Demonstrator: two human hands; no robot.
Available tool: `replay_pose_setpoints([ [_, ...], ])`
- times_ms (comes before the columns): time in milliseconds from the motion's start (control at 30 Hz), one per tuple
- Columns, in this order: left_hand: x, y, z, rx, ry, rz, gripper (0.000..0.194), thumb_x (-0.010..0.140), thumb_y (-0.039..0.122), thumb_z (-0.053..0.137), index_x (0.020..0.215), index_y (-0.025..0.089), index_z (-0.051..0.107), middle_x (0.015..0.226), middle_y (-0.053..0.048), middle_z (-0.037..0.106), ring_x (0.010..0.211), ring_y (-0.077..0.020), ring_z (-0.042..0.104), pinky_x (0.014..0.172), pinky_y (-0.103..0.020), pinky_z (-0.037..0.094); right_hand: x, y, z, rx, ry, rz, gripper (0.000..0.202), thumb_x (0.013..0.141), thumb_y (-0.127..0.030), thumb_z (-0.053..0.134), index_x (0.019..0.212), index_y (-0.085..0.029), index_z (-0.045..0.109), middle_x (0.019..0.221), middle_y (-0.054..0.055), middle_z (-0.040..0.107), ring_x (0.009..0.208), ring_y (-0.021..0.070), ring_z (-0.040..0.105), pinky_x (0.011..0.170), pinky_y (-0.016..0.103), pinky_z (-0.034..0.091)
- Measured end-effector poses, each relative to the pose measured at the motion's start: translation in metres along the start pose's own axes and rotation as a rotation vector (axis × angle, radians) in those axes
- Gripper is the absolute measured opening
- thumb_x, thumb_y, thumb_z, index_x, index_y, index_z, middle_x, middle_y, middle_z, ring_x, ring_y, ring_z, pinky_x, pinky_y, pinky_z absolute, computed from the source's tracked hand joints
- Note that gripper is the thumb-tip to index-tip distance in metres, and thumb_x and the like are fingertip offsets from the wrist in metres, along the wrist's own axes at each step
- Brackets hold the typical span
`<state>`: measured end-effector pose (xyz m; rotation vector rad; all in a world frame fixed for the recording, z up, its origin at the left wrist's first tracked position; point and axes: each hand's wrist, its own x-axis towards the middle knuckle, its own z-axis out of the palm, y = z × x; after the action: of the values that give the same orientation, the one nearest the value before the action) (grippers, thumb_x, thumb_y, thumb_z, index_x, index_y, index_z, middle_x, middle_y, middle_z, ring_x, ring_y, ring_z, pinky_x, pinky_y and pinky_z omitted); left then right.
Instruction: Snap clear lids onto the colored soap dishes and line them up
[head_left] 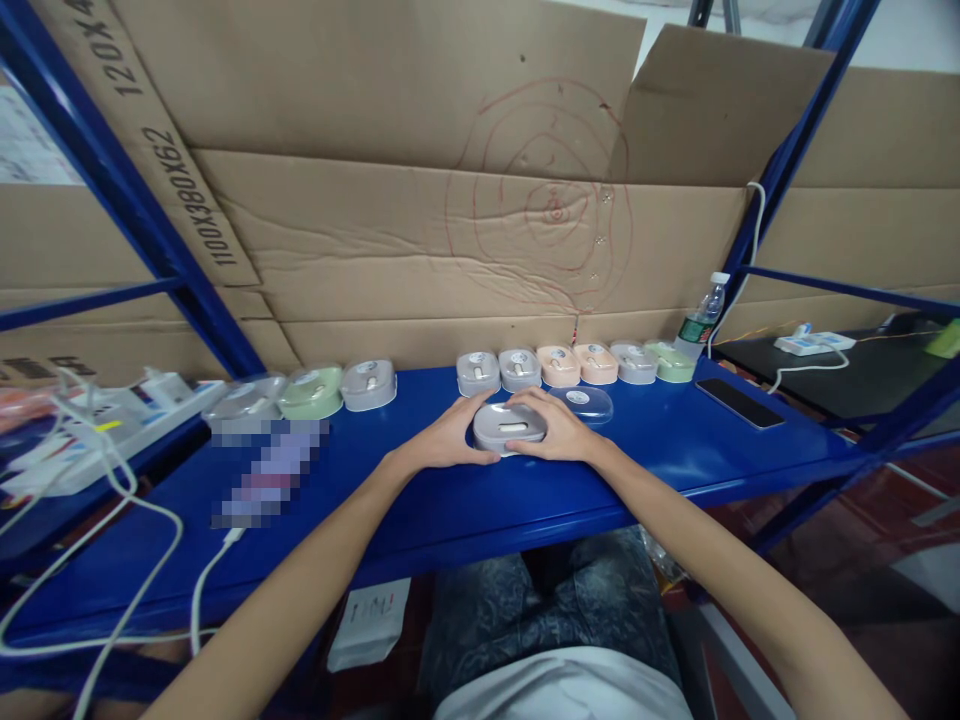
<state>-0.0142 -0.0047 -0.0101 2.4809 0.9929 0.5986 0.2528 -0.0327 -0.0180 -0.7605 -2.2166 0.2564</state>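
Note:
A grey oval box [491, 428] with a small white piece in its middle rests near the front of the blue table, its top uncovered. My left hand [451, 432] is closed around its left side. Against the right side my right hand [556, 430] grips the same box, thumb at the front and fingers over the far edge. Just behind the right hand lies a transparent oval lid [589, 404] with a round sticker. Part of the box is hidden by my fingers.
Lidded boxes in grey, peach [597, 364] and green [673, 362] line the back. A bottle [701, 318] and a dark phone [739, 403] are at right. At left lie a pixelated item [274, 475], white cables [124, 490] and power strips. A cardboard wall [360, 240] stands behind.

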Motion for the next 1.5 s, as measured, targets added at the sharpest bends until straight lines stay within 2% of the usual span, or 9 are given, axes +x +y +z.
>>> replay_pose_setpoints([
  [300, 0.000, -0.004, 0.001, -0.005, 0.012, 0.006, 0.120, 0.073, 0.064, 0.091, 0.168, 0.019, 0.033, 0.167, -0.022, 0.044, 0.152, -0.0459, 0.043, 0.127, -0.062, 0.033, -0.001, 0.000, -0.001, -0.021, -0.039, 0.003, 0.065, 0.086, -0.052, 0.085, 0.139, -0.024, 0.060, 0.137, 0.013, 0.066, 0.125, 0.0326, 0.068, 0.111, 0.053, 0.054],
  [400, -0.001, -0.004, 0.001, -0.006, 0.015, 0.002, 0.118, 0.074, 0.064, 0.090, 0.168, 0.019, 0.034, 0.167, -0.022, 0.043, 0.153, -0.0462, 0.042, 0.127, -0.063, 0.033, 0.000, 0.003, -0.007, -0.067, 0.034, 0.029, 0.061, 0.092, -0.054, 0.079, 0.142, -0.025, 0.059, 0.140, 0.012, 0.067, 0.130, 0.0325, 0.065, 0.114, 0.053, 0.052],
  [600, 0.000, -0.001, 0.000, 0.003, 0.026, 0.001, 0.114, 0.075, 0.062, 0.090, 0.166, 0.020, 0.037, 0.167, -0.020, 0.045, 0.153, -0.0466, 0.043, 0.127, -0.064, 0.033, 0.000, 0.025, -0.029, -0.443, 0.105, 0.421, 0.041, 0.109, -0.046, 0.051, 0.136, -0.020, 0.065, 0.139, 0.016, 0.068, 0.137, 0.0325, 0.059, 0.120, 0.053, 0.044],
  [733, -0.001, 0.001, -0.001, 0.019, 0.028, 0.001, 0.111, 0.077, 0.061, 0.089, 0.166, 0.019, 0.037, 0.166, -0.021, 0.045, 0.152, -0.0459, 0.044, 0.127, -0.063, 0.034, -0.005, 0.035, -0.036, -0.515, 0.018, 0.567, 0.040, 0.106, -0.047, 0.054, 0.125, -0.017, 0.071, 0.132, 0.020, 0.070, 0.136, 0.0387, 0.058, 0.114, 0.058, 0.045],
  [900, -0.001, 0.003, -0.002, 0.018, 0.034, -0.008, 0.110, 0.077, 0.059, 0.088, 0.165, 0.016, 0.039, 0.164, -0.022, 0.047, 0.150, -0.0460, 0.047, 0.126, -0.062, 0.035, -0.007, 0.034, -0.039, -0.545, -0.101, 0.636, 0.050, 0.099, -0.052, 0.064, 0.137, -0.019, 0.066, 0.139, 0.021, 0.068, 0.135, 0.0399, 0.060, 0.112, 0.059, 0.046],
  [1100, 0.000, 0.001, -0.001, 0.025, 0.040, -0.021, 0.110, 0.076, 0.060, 0.088, 0.165, 0.017, 0.040, 0.163, -0.021, 0.049, 0.149, -0.0462, 0.047, 0.125, -0.061, 0.037, -0.011, 0.035, -0.045, -0.536, -0.160, 0.658, 0.068, 0.088, -0.059, 0.077, 0.148, -0.030, 0.062, 0.148, 0.017, 0.064, 0.142, 0.0449, 0.055, 0.112, 0.069, 0.044],
  [1300, 0.000, 0.000, -0.001, 0.026, 0.046, -0.029, 0.110, 0.076, 0.062, 0.088, 0.165, 0.019, 0.041, 0.163, -0.020, 0.049, 0.150, -0.0458, 0.047, 0.125, -0.061, 0.037, -0.010, 0.034, -0.048, -0.542, -0.033, 0.683, 0.067, 0.093, -0.069, 0.068, 0.145, -0.026, 0.065, 0.143, 0.019, 0.068, 0.134, 0.0457, 0.062, 0.108, 0.067, 0.048],
  [1367, 0.000, 0.000, 0.000, 0.026, 0.050, -0.027, 0.110, 0.076, 0.062, 0.088, 0.165, 0.018, 0.040, 0.164, -0.020, 0.049, 0.151, -0.0458, 0.046, 0.126, -0.061, 0.036, -0.008, 0.033, -0.048, -0.482, 0.082, 0.618, 0.069, 0.096, -0.074, 0.061, 0.145, -0.024, 0.063, 0.142, 0.018, 0.069, 0.131, 0.0402, 0.065, 0.108, 0.059, 0.052],
  [1500, 0.000, 0.003, 0.004, 0.026, 0.061, -0.026, 0.112, 0.078, 0.065, 0.087, 0.166, 0.018, 0.037, 0.168, -0.020, 0.045, 0.154, -0.0450, 0.043, 0.127, -0.060, 0.034, -0.003, 0.030, -0.041, -0.211, 0.250, 0.326, 0.060, 0.097, -0.068, 0.065, 0.138, -0.024, 0.067, 0.134, 0.012, 0.074, 0.121, 0.0319, 0.071, 0.106, 0.049, 0.056],
])
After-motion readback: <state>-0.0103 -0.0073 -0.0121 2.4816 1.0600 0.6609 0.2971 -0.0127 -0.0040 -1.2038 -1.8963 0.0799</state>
